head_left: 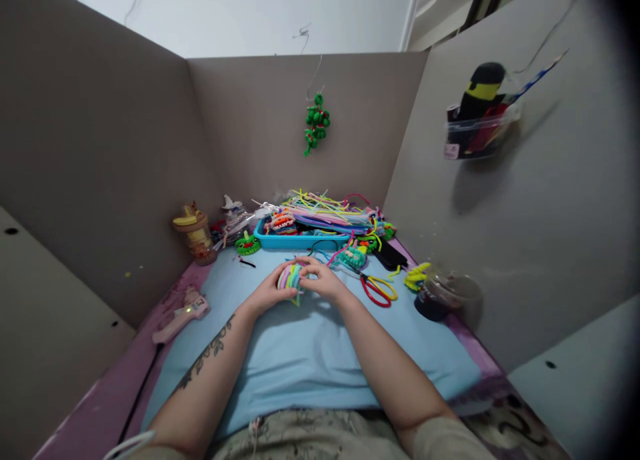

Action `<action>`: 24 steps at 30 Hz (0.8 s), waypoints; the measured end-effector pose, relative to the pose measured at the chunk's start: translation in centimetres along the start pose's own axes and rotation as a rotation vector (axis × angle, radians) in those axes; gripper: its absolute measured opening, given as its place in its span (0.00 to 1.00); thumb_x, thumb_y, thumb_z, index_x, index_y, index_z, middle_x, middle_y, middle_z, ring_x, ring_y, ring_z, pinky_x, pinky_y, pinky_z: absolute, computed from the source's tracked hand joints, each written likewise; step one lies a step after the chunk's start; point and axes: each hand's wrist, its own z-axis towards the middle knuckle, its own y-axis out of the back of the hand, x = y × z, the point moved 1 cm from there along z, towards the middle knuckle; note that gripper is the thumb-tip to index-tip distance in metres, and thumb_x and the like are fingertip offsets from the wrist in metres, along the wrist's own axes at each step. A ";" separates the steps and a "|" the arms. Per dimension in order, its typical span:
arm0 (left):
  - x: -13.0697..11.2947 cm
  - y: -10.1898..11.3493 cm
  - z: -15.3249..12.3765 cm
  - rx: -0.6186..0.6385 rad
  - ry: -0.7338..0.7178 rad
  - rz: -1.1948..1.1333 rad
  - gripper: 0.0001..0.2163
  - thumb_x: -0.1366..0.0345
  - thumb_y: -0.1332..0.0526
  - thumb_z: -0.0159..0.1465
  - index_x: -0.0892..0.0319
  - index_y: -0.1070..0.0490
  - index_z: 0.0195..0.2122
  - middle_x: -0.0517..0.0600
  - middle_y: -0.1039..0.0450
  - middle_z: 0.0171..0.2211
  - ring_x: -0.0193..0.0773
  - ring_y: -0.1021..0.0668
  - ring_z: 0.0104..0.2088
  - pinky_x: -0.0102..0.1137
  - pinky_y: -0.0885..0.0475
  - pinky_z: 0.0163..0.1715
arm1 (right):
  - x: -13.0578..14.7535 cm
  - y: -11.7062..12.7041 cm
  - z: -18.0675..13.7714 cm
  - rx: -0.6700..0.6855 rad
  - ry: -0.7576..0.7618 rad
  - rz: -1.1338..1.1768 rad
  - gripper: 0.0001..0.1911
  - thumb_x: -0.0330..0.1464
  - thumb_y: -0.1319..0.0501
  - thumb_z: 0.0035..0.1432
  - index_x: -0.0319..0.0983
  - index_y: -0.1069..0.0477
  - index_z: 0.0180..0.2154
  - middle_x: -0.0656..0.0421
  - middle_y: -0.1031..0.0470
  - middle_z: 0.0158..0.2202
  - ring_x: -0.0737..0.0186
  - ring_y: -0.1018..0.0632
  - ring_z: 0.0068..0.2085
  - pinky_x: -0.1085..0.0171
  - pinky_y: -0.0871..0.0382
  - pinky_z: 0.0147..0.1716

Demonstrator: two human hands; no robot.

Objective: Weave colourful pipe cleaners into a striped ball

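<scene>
A small round craft piece of pastel striped pipe cleaners (289,277), in pink, yellow, green and blue, is held above the light blue cloth (300,360). My left hand (270,291) wraps around its left side, thumb in front. My right hand (324,281) grips its right side with bent fingers, which hide part of it. A short yellow-green end pokes out below. Right of my right hand lie scissors (376,291) with red and yellow handles. Just beyond my hands rests a teal fuzzy piece (353,256).
Behind stands a blue tray (300,243) heaped with pipe cleaners (325,210). A pink glue gun (181,319) lies left, near a patterned cup (196,237). A dark tub (434,301) stands right. Grey panels enclose three sides; a green ornament (317,123) hangs from the back one.
</scene>
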 end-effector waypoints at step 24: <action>0.6 0.0 -0.2 0.040 0.047 -0.199 0.38 0.58 0.29 0.46 0.59 0.39 0.58 0.57 0.35 0.56 0.51 0.30 0.52 0.39 0.34 0.51 | -0.2 -0.7 0.0 0.029 0.034 0.047 0.11 0.38 0.32 0.45 0.39 0.30 0.23 0.53 0.33 0.52 0.55 0.33 0.56 0.58 0.44 0.57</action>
